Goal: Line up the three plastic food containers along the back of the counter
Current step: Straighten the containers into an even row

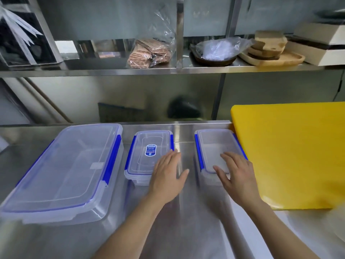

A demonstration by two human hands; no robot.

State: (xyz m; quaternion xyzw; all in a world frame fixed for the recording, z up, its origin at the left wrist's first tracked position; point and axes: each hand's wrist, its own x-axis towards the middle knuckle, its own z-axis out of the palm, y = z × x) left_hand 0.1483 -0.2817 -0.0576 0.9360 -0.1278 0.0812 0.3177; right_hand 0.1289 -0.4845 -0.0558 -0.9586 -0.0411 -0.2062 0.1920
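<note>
Three clear plastic containers with blue clips stand side by side near the back of the steel counter (pixel 184 212). A large container (pixel 63 172) is at the left. A small container with a blue label (pixel 147 156) is in the middle. Another small container (pixel 214 150) is at the right, close to a yellow board. My left hand (pixel 168 176) lies flat, fingers spread, over the front right corner of the middle container. My right hand (pixel 235 174) rests open on the lid of the right container. Neither hand grips anything.
A thick yellow cutting board (pixel 291 154) covers the counter's right side. Above runs a steel shelf (pixel 168 71) carrying a bag of brown sleeves (pixel 149 53), a dark bowl with plastic wrap (pixel 216 51) and wooden trays (pixel 270 51). A steel backsplash stands behind the containers.
</note>
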